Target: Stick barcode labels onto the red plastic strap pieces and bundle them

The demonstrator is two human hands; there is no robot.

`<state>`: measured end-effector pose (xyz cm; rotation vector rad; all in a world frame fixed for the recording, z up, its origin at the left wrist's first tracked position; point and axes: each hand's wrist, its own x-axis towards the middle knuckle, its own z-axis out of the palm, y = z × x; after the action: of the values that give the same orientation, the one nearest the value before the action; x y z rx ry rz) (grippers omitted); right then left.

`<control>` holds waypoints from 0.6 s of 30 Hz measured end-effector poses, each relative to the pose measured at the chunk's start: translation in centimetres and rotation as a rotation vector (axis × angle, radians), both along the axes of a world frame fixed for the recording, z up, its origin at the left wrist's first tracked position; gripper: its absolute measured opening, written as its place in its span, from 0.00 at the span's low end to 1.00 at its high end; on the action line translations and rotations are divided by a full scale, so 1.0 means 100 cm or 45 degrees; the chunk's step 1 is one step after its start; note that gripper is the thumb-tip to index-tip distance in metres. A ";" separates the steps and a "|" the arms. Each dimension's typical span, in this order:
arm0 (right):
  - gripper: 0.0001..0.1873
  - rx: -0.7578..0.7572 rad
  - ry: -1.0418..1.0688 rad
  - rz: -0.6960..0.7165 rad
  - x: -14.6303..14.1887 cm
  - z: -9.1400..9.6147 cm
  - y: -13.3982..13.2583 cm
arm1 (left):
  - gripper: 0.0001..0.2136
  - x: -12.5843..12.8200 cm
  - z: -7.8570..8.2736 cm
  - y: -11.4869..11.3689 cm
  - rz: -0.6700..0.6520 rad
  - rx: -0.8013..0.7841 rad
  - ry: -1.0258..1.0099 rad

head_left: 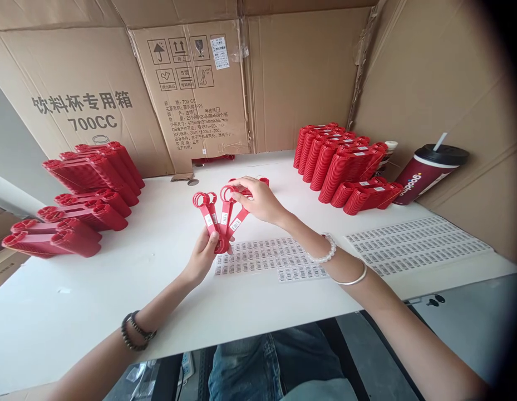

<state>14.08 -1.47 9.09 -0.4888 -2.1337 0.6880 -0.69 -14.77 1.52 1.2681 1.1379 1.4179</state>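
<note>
Hands, left and right, pinch fanned red holders.

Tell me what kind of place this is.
Probably a small labelling or packing station in a workshop or storeroom: stacked red plastic pieces and barcode label sheets sit on a white table, walled in by shipping cartons.

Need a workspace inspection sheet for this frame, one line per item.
Surface: white table.
Job's things: fan of red ring-ended strips with white labels; barcode label sheets flat on the table.
Clutter: red strip stacks left and right; lidded drink cup with straw, far right.
Grips: left hand clamps the fan's base; right hand pinches a ring end.
Cables: nothing seen.
Surroundings: cardboard walls behind and right.
</note>
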 end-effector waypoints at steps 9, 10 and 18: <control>0.09 0.143 -0.071 -0.207 0.006 0.012 -0.010 | 0.17 0.001 0.002 0.001 0.068 -0.055 -0.140; 0.10 0.131 -0.084 -0.203 0.006 0.012 -0.010 | 0.17 0.001 0.002 0.001 0.069 -0.054 -0.147; 0.41 -0.430 -0.217 -0.210 0.003 -0.001 -0.023 | 0.16 0.001 0.006 0.002 0.198 0.013 -0.254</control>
<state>14.36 -3.75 9.00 -0.9237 -2.1099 0.9446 -0.57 -14.54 2.08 1.0363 1.1125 1.6275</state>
